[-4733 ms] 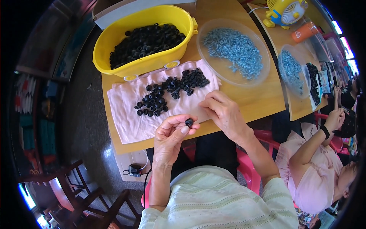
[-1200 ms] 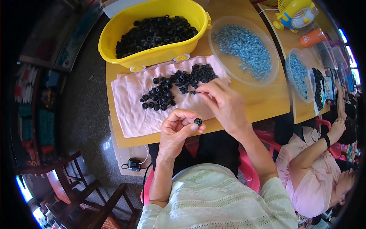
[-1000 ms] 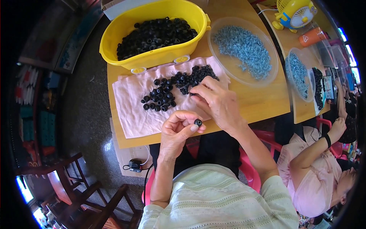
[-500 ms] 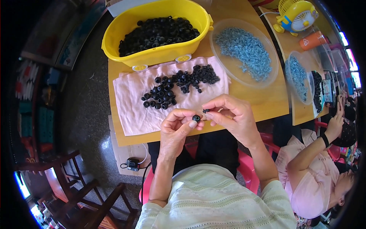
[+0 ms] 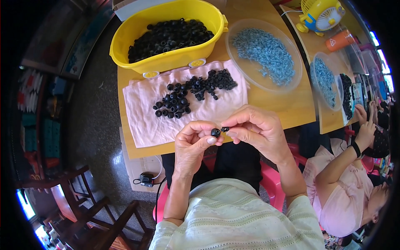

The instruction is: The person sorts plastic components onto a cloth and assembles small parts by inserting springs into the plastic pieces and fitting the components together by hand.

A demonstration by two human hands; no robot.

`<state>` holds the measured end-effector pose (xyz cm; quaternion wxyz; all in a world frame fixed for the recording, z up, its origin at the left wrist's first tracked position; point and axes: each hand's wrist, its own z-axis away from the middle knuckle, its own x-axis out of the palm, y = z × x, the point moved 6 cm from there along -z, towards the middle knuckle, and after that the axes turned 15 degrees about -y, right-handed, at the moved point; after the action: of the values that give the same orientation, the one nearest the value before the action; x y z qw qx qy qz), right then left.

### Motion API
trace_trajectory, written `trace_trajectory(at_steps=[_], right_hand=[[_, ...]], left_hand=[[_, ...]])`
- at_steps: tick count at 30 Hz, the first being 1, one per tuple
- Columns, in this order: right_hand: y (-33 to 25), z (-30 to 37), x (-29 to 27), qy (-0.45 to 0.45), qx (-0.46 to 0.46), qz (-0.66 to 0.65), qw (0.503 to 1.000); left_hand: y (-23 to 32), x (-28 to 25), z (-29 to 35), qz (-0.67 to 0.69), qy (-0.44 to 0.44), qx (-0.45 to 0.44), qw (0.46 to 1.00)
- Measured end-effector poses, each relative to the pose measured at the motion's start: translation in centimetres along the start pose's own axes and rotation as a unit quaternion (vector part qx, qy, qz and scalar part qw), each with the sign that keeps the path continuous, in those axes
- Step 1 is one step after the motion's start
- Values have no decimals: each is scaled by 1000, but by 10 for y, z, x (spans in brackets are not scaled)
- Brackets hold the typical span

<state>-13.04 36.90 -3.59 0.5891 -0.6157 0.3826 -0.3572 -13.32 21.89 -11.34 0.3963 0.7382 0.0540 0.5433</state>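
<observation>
Between its thumb and fingers, my left hand (image 5: 189,143) pinches a round black hollow part (image 5: 215,132), its opening turned upward. Close beside it, my right hand (image 5: 262,129) grips a smaller black piece (image 5: 225,129) by the fingertips. Whether the two parts touch is too small to tell. Both hands are just off the table's near edge, over my lap. Beyond them, a pink cloth (image 5: 137,104) carries a cluster of round black parts (image 5: 173,101) at left and a heap of smaller black pieces (image 5: 221,80) at right.
A yellow tub (image 5: 166,58) full of black parts stands behind the cloth. Right of it lies a clear round tray (image 5: 287,85) with bluish clear bits. On the neighbouring table are a yellow fan (image 5: 323,16), an orange cup (image 5: 339,40) and another tray (image 5: 337,100). A person in pink (image 5: 339,204) sits at right.
My right hand's small piece has turned and come nearer the round part in my left hand. The round part is tilted a little differently. The neighbour's hands have moved.
</observation>
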Motion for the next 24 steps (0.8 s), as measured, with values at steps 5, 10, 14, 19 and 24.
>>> trace_trajectory(at_steps=[5, 10, 14, 19, 24], right_hand=[[-15, -6, -3, -11, -18, 154, 988], [-29, -9, 4, -49, -66, 266, 960], [-30, -10, 8, -48, -62, 274, 959], [-20, -9, 5, -43, -64, 148, 986], [1, -7, 8, -27, 24, -100, 994]], left_hand=[[1, 1, 0, 9, -1, -10, 1000], [4, 7, 0, -30, -7, 6, 999], [4, 7, 2, -39, -8, 12, 999], [4, 12, 2, 9, -21, -1, 1000], [6, 15, 4, 39, -13, -17, 999]])
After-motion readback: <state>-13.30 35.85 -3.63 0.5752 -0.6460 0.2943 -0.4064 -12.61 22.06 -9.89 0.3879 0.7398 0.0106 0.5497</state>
